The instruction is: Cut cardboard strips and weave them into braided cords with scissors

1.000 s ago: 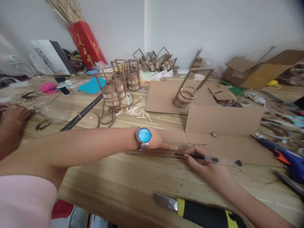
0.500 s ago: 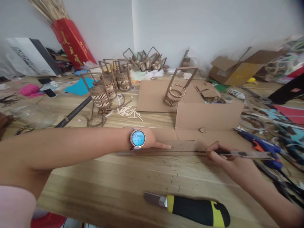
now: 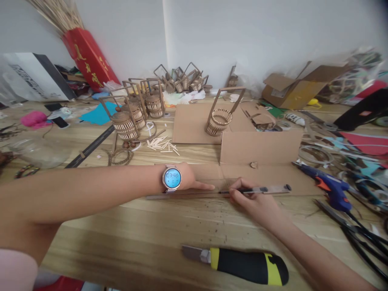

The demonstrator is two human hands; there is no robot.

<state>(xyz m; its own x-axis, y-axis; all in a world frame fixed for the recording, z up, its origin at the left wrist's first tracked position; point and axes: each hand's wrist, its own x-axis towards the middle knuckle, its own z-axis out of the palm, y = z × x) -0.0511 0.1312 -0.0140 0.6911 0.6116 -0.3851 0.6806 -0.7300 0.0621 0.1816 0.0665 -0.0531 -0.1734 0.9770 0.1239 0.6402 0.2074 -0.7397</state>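
Note:
My left hand (image 3: pixel 194 182), with a blue-faced watch (image 3: pixel 172 178) on the wrist, presses flat on a long ruler (image 3: pixel 182 194) that lies along the near edge of a cardboard sheet (image 3: pixel 273 171). My right hand (image 3: pixel 253 202) pinches a clear-barrelled pen (image 3: pixel 260 189), its tip against the ruler just right of my left fingertips. A yellow and black utility knife (image 3: pixel 242 264) lies on the wooden table (image 3: pixel 136 226) in front of me, untouched.
Several small cardboard lantern baskets (image 3: pixel 125 121) and one open basket (image 3: pixel 218 121) stand behind the sheet. A blue glue gun (image 3: pixel 329 186) and black scissors (image 3: pixel 357 230) lie at the right. A cardboard box (image 3: pixel 295 93), a red tube (image 3: pixel 87 56) and another person's hand (image 3: pixel 3 157) sit at the edges.
My right hand slid the pen rightward along the ruler, then came back left close to my left fingertips. My left hand stayed pressed on the ruler. The view shifted a little.

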